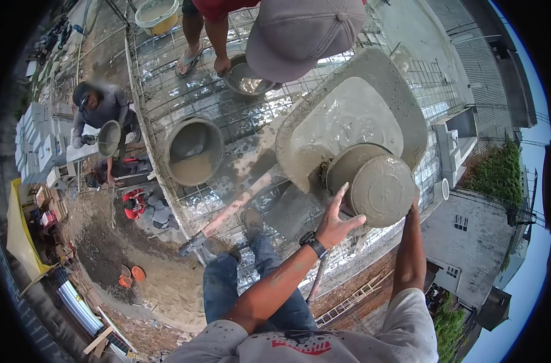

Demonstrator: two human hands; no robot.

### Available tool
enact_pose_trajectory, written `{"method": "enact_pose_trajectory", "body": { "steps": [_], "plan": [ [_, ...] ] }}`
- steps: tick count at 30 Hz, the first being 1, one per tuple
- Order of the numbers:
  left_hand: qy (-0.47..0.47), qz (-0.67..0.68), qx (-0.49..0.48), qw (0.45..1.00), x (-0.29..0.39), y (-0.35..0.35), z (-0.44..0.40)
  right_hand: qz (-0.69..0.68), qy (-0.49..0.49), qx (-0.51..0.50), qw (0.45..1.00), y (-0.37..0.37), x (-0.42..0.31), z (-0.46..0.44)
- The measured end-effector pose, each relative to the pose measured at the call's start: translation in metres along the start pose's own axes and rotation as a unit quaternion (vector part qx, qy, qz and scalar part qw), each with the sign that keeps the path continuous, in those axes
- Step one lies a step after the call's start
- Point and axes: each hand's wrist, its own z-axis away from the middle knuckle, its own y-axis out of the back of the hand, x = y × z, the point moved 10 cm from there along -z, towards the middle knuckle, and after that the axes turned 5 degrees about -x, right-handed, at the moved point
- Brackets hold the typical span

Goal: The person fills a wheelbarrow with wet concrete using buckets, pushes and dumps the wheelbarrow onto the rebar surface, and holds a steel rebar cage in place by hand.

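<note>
My left hand (342,219), a watch on its wrist, has its fingers spread against the near side of a cement-coated bucket (381,190). The bucket is tipped over the wheelbarrow (408,78), its round base facing me. On the bucket's right side is my right hand (415,198), with its fingers mostly hidden behind the bucket. Wet grey cement (354,115) lies in the wheelbarrow, beyond the bucket. The bucket's rim touches or overhangs the barrow's near edge; which one I cannot tell.
A co-worker in a cap (308,33) holds a bowl (248,78) ahead. A large bucket (195,151) stands on the rebar mesh to the left. Below the deck edge, a person (103,106) holds a round pan (110,138). A wheelbarrow handle (236,206) extends near my legs.
</note>
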Motion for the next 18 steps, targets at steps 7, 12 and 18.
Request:
{"method": "enact_pose_trajectory", "body": {
  "steps": [7, 12, 18],
  "plan": [
    [-0.045, -0.029, -0.014, 0.998, 0.053, 0.042, 0.033, 0.039, 0.072, 0.02, 0.996, -0.009, -0.042, 0.08],
    [0.065, 0.252, 0.028, 0.965, 0.044, 0.147, 0.09, 0.1, 0.09, 0.031, 0.99, -0.125, -0.122, 0.168],
    [0.061, 0.334, 0.184, 0.922, 0.005, 0.322, 0.164, -0.015, 0.06, -0.171, 0.983, -0.4, -0.191, 0.252]
  ]
}}
